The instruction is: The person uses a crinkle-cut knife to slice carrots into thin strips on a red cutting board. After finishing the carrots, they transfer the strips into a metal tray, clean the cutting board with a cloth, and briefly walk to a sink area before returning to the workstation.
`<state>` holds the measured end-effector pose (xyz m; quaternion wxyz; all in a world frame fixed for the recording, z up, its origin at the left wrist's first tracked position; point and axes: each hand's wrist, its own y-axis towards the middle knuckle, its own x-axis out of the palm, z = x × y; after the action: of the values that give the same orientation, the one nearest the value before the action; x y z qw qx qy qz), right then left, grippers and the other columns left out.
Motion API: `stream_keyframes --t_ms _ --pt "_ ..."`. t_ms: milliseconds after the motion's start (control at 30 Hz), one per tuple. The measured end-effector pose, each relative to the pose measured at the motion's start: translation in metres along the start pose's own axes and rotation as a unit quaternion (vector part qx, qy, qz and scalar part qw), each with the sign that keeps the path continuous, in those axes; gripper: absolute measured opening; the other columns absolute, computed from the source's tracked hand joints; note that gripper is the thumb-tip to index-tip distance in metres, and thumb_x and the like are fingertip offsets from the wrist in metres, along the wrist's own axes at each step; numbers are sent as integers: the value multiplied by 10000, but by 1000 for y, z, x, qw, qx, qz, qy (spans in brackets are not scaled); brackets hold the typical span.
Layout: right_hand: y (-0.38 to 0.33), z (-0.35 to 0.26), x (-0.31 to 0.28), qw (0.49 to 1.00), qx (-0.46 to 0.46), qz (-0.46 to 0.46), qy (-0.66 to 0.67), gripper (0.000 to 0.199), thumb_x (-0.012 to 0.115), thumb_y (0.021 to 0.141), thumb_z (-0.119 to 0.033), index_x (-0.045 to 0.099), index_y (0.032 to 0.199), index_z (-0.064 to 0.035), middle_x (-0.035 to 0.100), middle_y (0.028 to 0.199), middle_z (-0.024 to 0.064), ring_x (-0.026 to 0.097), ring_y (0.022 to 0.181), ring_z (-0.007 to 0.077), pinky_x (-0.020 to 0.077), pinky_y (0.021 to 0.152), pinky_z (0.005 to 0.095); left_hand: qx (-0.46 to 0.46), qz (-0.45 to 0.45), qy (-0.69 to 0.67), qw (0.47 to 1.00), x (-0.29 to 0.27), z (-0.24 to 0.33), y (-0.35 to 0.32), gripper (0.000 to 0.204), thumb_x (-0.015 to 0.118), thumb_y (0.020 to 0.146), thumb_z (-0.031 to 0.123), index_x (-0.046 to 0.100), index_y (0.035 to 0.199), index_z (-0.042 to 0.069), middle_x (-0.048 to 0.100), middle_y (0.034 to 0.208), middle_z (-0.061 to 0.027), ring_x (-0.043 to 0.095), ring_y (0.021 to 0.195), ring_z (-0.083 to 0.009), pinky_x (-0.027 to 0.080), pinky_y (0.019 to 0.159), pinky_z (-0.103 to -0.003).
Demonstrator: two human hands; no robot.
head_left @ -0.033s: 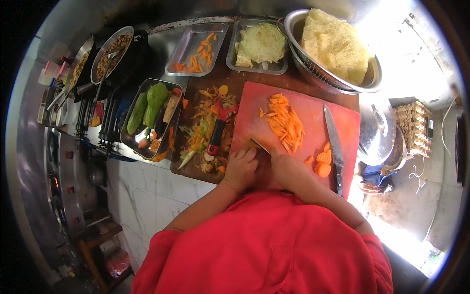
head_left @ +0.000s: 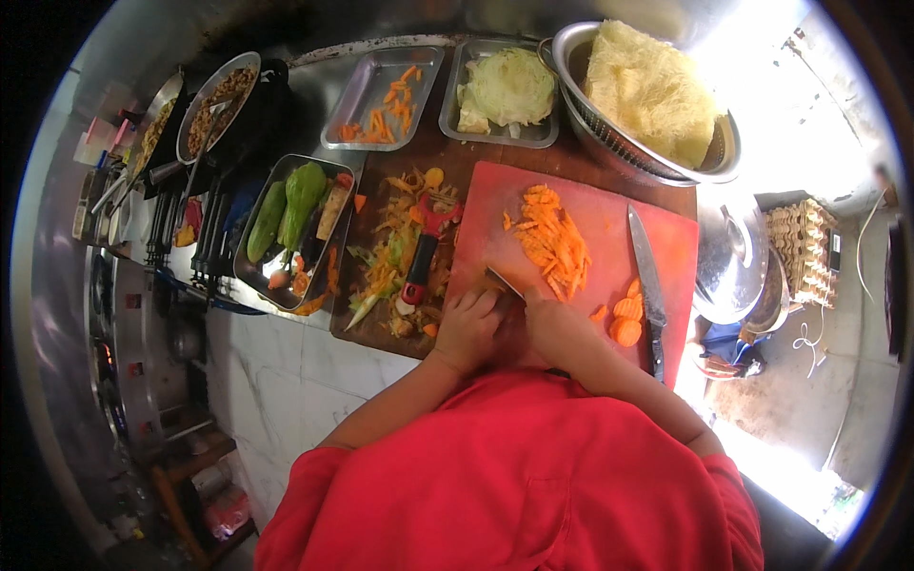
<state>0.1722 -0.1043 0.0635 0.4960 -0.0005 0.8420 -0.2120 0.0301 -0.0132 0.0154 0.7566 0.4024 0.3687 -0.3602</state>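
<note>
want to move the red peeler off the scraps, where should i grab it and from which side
Likely by the black handle, the long bare end of the peeler pointing toward the person. Come from above at that near end: the red head sits farther off in the pile of peelings, while the left hand is close by.

Both bare forearms come up from under the red-sleeved chest and converge, the left hand [head_left: 468, 328] curled with fingers tucked under and knuckles forward, the right hand [head_left: 562, 328] closed in a fist just beside it, nearly touching.
</note>
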Motion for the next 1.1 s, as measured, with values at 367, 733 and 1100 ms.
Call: stream_keyframes --t_ms 367,733,1100 --pt "-8 -11 -15 999 -3 -38 13 218 410 864 -135 420 1010 26 621 748 234 626 685 378 494 589 467 36 30 -38 998 -1 -6 -3 212 570 739 123 622 943 97 575 900 -18 553 761 -230 467 627 -340" --pt "6 -10 -16 999 4 -15 50 236 419 870 -143 441 1030 28 622 777 238 617 740 403 479 646 493 51 46 -36 997 2 -9 -2 168 591 707 102 635 870 104 560 817 -19 548 718 -230 467 614 -337" --pt "6 -14 5 999 -35 5 -18 238 425 869 -154 453 1031 18 628 749 221 630 694 377 492 613 472 59 59 -36 996 5 -10 -7 121 578 711 107 632 819 116 550 785 -21 551 713 -232 476 593 -336"
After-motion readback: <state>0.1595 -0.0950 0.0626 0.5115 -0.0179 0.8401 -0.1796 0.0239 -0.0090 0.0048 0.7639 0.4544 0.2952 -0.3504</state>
